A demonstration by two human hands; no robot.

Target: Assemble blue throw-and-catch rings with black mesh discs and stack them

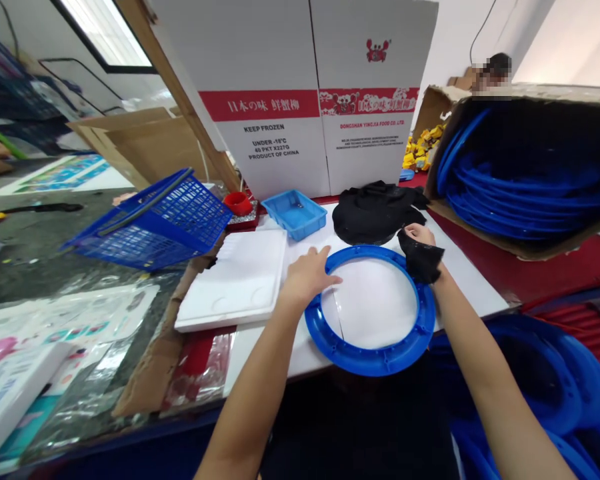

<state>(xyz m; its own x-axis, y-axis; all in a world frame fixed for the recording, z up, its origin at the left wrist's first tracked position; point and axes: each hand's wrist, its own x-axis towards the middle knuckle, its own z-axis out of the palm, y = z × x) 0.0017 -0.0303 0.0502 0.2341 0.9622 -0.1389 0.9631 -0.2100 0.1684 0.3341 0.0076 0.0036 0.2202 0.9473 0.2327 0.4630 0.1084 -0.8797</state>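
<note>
A blue plastic ring (375, 360) lies on the white work surface in front of me, its near edge reaching the table's front. My left hand (310, 273) holds the ring's upper left rim, with the thumb over the inner edge. At the ring's upper right, my right hand (420, 235) is closed on a black cloth (423, 261), which hangs over the rim and partly covers it. Just beyond the ring lies a heap of black fabric (375, 213).
A blue tray (296, 213), a white foam block (240, 280) and a blue basket (155, 223) stand to the left. On the right, a cardboard box (535, 250) holds several blue rings. More blue rings (545, 373) are stacked below. A white carton (280, 53) rises behind.
</note>
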